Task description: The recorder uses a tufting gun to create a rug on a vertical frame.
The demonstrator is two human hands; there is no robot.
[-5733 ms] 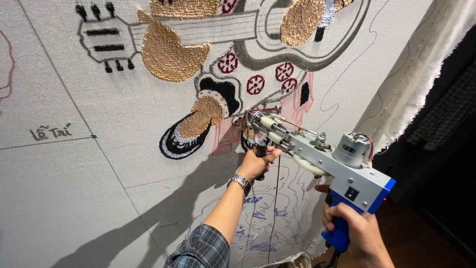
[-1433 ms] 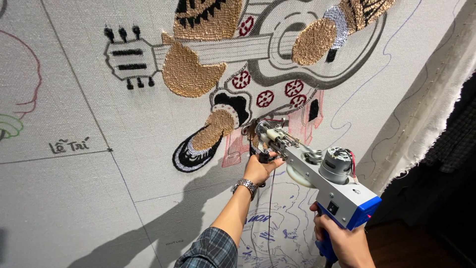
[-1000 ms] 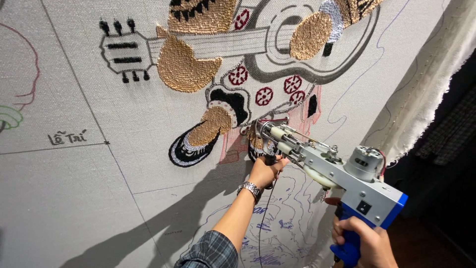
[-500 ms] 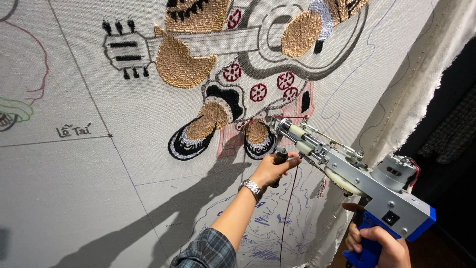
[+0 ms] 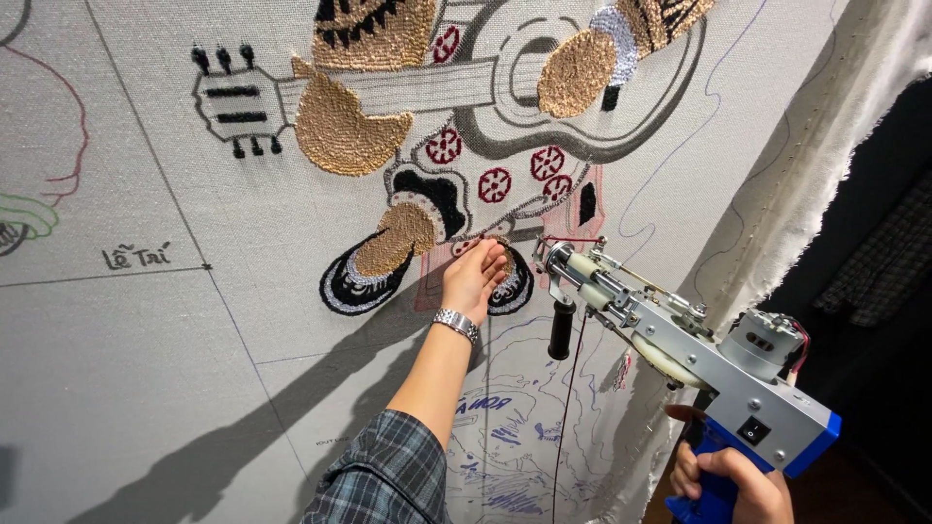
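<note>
The top-heavy, rigid tufting gun (image 5: 680, 354) is being gripped by its blue handle in the right hand (image 5: 728, 485), while the taut, yielding backing cloth (image 5: 194, 369) is being pressed by the flat, open left hand (image 5: 473, 277).

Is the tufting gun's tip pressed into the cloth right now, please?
No. The tufting gun is held clear of the cloth by the right hand.
</note>
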